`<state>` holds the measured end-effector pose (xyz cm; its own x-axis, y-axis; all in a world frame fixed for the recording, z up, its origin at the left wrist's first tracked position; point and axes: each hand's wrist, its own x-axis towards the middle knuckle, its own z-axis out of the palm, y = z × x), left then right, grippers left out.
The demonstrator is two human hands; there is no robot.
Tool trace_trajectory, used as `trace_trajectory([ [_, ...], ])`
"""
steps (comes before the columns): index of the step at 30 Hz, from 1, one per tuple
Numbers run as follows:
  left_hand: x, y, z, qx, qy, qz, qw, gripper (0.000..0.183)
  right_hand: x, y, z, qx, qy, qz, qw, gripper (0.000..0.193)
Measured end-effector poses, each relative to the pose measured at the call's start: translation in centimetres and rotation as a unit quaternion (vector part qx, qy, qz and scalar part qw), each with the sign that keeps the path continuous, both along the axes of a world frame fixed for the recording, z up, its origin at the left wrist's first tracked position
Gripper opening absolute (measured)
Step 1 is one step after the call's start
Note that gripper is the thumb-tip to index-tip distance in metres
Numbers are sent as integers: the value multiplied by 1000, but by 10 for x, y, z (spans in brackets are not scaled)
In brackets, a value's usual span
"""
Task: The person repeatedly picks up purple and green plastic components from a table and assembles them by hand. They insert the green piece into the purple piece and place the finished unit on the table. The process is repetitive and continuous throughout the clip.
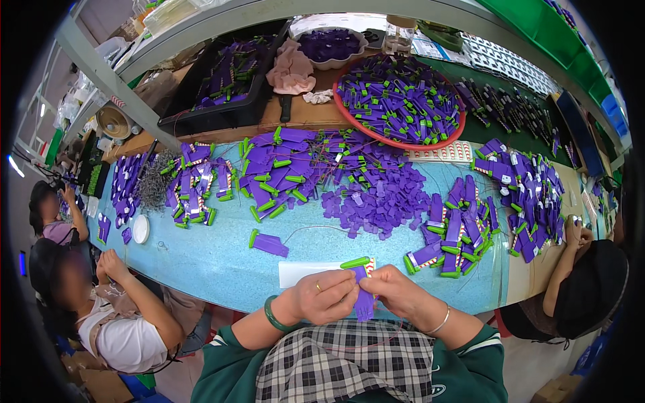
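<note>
Close in front of me, both hands hold one flat purple piece (365,307) with a green rounded cap and a red-and-white striped strip at its upper end. My left hand (324,295) pinches it from the left, fingers closed. From the right, my right hand (402,291) grips it by the striped strip with thumb and fingers. A white card (300,273) lies on the blue tabletop (201,252) just beyond my left hand. Farther left rests a single purple piece with a green cap (270,244), a thin wire trailing from it.
Loose purple pieces (376,201) are heaped mid-table. Green-capped piles (453,232) lie to the right and left. A red basin (459,126) full of them stands behind, beside a black tray (176,122). Co-workers sit at left (127,336) and right (591,289). A metal shelf frame (222,27) crosses overhead.
</note>
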<state>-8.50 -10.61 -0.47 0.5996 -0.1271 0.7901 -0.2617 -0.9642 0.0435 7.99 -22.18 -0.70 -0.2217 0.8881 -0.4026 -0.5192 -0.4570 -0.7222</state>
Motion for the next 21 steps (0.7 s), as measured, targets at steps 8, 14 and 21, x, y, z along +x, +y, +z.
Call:
trace_trajectory([
  [8, 11, -4, -12, -233, 26, 33, 971, 24, 19, -19, -16, 198, -248, -150, 936, 15],
  [14, 47, 13, -2, -414, 185, 16, 891, 13, 29, -8, -38, 252, -436, -206, 839, 22],
  [21, 80, 101, -26, -78, 287, 279, 913, 12, 31, 0, -41, 169, -183, -300, 921, 23],
])
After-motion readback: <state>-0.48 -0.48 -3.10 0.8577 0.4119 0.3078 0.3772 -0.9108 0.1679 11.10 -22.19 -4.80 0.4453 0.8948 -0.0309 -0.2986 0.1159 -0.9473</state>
